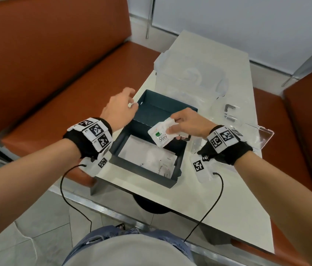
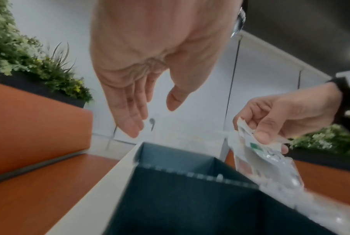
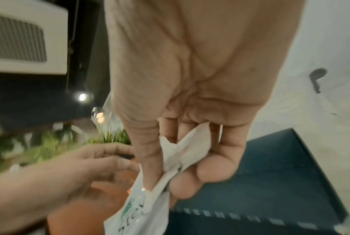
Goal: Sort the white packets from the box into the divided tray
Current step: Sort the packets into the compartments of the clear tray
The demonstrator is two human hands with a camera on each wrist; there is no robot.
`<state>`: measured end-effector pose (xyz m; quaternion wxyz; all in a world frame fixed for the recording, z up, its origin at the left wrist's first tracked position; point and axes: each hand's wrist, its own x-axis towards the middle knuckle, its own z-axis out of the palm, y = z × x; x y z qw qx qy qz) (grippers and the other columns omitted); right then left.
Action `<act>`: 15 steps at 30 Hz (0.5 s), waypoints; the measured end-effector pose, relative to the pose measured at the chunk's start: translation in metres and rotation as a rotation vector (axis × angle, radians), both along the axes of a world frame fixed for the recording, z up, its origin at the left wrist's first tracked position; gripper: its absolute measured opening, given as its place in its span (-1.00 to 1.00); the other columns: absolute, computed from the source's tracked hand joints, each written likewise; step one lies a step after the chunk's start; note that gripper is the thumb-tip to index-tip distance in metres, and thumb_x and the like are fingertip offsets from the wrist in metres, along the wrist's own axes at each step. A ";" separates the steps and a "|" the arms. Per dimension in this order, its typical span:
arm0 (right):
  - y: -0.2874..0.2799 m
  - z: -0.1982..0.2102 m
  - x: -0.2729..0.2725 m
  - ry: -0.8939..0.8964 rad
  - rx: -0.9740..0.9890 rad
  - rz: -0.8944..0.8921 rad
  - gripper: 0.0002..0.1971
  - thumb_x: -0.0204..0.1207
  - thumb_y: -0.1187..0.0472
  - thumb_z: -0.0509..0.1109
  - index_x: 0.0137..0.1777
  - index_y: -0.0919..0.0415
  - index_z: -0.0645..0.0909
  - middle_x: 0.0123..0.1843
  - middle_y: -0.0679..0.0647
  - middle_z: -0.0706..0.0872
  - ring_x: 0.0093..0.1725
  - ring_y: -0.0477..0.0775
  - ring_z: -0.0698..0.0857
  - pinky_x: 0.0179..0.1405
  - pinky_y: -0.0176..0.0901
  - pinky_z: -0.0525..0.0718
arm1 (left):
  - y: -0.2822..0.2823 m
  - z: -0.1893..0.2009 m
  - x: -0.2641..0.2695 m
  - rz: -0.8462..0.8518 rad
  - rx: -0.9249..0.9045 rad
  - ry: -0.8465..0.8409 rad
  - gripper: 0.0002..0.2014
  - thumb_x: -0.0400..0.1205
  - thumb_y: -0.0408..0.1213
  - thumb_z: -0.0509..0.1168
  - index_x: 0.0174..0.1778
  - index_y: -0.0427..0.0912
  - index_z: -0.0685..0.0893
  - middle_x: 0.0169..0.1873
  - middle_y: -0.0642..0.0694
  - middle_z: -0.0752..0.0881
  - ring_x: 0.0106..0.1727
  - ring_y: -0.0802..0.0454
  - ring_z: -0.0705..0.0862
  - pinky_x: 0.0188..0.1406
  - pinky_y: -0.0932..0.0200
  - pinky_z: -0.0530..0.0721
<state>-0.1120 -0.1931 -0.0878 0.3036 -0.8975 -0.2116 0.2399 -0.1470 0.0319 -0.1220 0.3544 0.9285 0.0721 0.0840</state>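
Note:
A dark teal box [image 1: 141, 168] stands open on the white table [image 1: 218, 198], its lid folded back. Several white packets [image 1: 152, 159] lie in its near half. My right hand [image 1: 172, 123] pinches one white packet [image 1: 160, 136] with a green mark and black lettering, held above the box. The right wrist view shows that packet [image 3: 142, 211] crumpled between thumb and fingers [image 3: 216, 170]. My left hand [image 1: 130, 100] hovers at the lid's far left corner, fingers relaxed and holding nothing, as the left wrist view [image 2: 154, 114] confirms. The clear divided tray [image 1: 189, 73] sits beyond the box.
Orange bench seats [image 1: 55, 64] flank the table on both sides. Clear plastic pieces [image 1: 254, 131] and a small metal bracket [image 1: 229, 108] lie to the right of the box. Planters with greenery [image 2: 29, 55] stand behind the bench.

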 end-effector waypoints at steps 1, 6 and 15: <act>-0.006 0.011 -0.001 0.048 0.097 -0.052 -0.84 0.47 0.28 0.50 0.02 0.31 0.74 -0.14 0.10 0.84 -0.34 0.05 0.77 -0.37 -0.23 0.68 | -0.006 0.013 0.003 -0.044 -0.067 -0.021 -0.66 0.73 -0.11 0.19 0.43 -0.05 0.48 0.21 -0.04 0.68 0.05 0.06 0.69 -0.09 0.16 0.74; -0.035 0.057 -0.009 0.116 0.372 -0.131 -0.87 0.46 0.38 0.49 -0.01 0.35 0.73 -0.11 0.25 0.83 -0.31 0.09 0.70 -0.41 -0.24 0.64 | -0.059 0.070 0.008 -0.359 -0.587 0.297 -0.55 0.66 0.25 0.08 0.26 0.04 0.60 0.07 0.01 0.79 0.02 0.13 0.77 -0.26 0.26 0.76; -0.092 0.056 -0.009 0.081 0.483 -0.320 -0.85 0.54 0.52 0.30 0.04 0.44 0.66 -0.08 0.38 0.69 -0.13 0.24 0.61 -0.11 0.05 0.52 | -0.149 0.072 0.013 -0.564 -1.177 0.695 -0.64 0.69 -0.08 0.25 0.29 -0.25 0.58 0.17 -0.38 0.74 -0.02 -0.14 0.83 -0.18 0.12 0.82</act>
